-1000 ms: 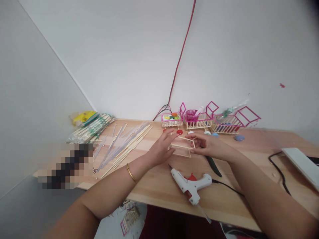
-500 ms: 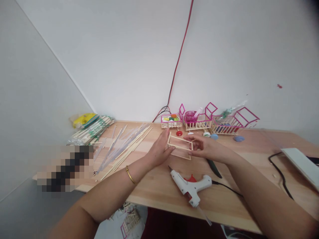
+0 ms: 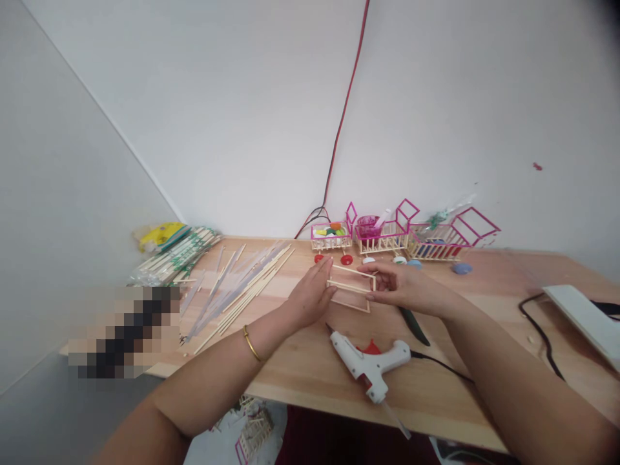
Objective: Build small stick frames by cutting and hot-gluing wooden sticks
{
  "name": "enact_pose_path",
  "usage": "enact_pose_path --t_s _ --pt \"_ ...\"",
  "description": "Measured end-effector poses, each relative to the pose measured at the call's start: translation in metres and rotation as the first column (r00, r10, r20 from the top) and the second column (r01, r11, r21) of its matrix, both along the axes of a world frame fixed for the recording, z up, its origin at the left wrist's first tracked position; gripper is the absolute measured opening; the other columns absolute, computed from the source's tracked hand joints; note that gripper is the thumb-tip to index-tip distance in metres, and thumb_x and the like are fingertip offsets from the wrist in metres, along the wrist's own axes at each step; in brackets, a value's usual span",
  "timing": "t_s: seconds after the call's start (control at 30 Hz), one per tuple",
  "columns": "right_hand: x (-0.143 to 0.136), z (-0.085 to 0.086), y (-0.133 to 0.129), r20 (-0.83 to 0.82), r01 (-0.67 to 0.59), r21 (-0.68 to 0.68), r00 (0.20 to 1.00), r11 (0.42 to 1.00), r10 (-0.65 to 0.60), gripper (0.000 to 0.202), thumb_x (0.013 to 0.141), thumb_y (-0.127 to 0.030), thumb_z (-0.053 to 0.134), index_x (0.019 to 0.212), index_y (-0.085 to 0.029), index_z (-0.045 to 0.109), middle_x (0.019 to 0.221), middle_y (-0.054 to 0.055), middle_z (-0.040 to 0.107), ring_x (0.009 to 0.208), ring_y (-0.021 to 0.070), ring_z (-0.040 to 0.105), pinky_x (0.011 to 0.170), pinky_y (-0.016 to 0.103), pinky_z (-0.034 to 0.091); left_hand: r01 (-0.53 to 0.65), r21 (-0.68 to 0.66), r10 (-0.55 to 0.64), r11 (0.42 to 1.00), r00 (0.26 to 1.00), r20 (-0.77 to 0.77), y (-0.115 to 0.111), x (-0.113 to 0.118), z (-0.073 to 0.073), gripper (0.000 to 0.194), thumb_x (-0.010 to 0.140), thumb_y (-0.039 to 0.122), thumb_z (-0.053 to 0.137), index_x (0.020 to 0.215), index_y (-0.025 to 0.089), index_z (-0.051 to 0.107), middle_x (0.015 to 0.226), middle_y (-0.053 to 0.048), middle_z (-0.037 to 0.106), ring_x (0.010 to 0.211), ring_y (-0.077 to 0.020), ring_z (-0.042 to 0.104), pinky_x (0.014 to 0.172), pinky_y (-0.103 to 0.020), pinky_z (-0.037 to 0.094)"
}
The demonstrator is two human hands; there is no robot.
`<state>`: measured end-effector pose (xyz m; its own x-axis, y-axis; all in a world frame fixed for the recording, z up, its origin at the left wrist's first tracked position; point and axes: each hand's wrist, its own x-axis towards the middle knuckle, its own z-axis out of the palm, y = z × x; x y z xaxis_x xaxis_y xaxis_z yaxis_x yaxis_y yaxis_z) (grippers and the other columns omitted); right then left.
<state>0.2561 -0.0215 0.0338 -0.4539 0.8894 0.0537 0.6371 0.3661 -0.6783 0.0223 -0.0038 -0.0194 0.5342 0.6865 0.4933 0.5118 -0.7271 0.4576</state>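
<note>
A small frame of thin pale sticks is held up between both hands above the wooden table. My left hand has its fingers and thumb closed on the frame's left end. At the right end, my right hand pinches the frame between thumb and fingers. Just below the hands lies a white glue gun with a red trigger, its nozzle pointing up and left. A dark green blade-shaped thing lies partly under my right hand.
Pink-trimmed stick carts line the back by the wall. Loose sticks and packaged sticks lie at left. At right are a white box and a black cable. The glue gun's cord runs right.
My left hand has shifted slightly along the frame's left end, and the frame's tilt has altered a little. My right hand keeps its pinch. The view has moved slightly.
</note>
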Motion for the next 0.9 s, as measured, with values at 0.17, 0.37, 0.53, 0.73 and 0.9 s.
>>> enact_pose_path --t_s 0.17,0.37,0.53,0.73,0.9 --pt "0.0003 0.0023 -0.0001 0.019 0.012 0.017 1.000 1.000 -0.012 0.058 0.069 -0.052 0.062 0.120 -0.024 0.053 0.073 -0.001 0.056 0.064 0.0148 0.049 0.057 0.026 0.037 0.019 -0.008 -0.019 1.000 1.000 0.018 0.0011 -0.0008 -0.0002 0.054 0.085 0.022 0.040 0.136 0.013 0.028 0.142 -0.018 0.030 0.133 -0.0258 0.026 0.108 -0.050 0.027" --pt "0.0008 0.0039 -0.0012 -0.011 0.018 0.001 1.000 1.000 -0.018 0.057 0.069 -0.050 0.062 0.120 -0.025 0.053 0.072 -0.001 0.058 0.062 0.0141 0.050 0.056 0.025 0.037 0.031 -0.007 -0.031 1.000 0.999 0.022 0.0027 -0.0014 0.0005 0.052 0.086 0.023 0.039 0.137 0.013 0.029 0.142 -0.018 0.030 0.133 -0.0254 0.027 0.108 -0.050 0.027" --pt "0.0007 0.0046 -0.0021 -0.017 0.020 0.035 1.000 0.999 -0.019 0.055 0.069 -0.048 0.063 0.119 -0.026 0.054 0.076 -0.001 0.059 0.065 0.0143 0.051 0.058 0.026 0.038 0.011 0.008 -0.011 1.000 1.000 -0.012 0.0021 -0.0016 0.0024 0.055 0.087 0.034 0.042 0.136 0.013 0.029 0.143 -0.018 0.029 0.133 -0.0260 0.026 0.108 -0.049 0.027" --pt "0.0004 0.0061 -0.0022 -0.023 0.015 0.022 1.000 1.000 -0.015 0.056 0.069 -0.047 0.063 0.120 -0.025 0.054 0.075 -0.001 0.059 0.065 0.0147 0.052 0.058 0.026 0.039 -0.021 0.023 0.022 1.000 0.999 -0.024 0.0020 0.0000 0.0035 0.051 0.089 0.036 0.038 0.134 0.013 0.032 0.140 -0.019 0.034 0.131 -0.0259 0.031 0.106 -0.050 0.029" --pt "0.0018 0.0047 -0.0017 -0.034 0.012 -0.003 0.999 1.000 -0.012 0.058 0.069 -0.049 0.063 0.121 -0.025 0.053 0.074 -0.001 0.059 0.066 0.0150 0.053 0.057 0.026 0.039 -0.026 0.040 0.027 0.999 0.999 -0.020 0.0025 0.0004 0.0024 0.050 0.089 0.035 0.037 0.133 0.012 0.034 0.139 -0.019 0.036 0.130 -0.0256 0.033 0.106 -0.049 0.031"
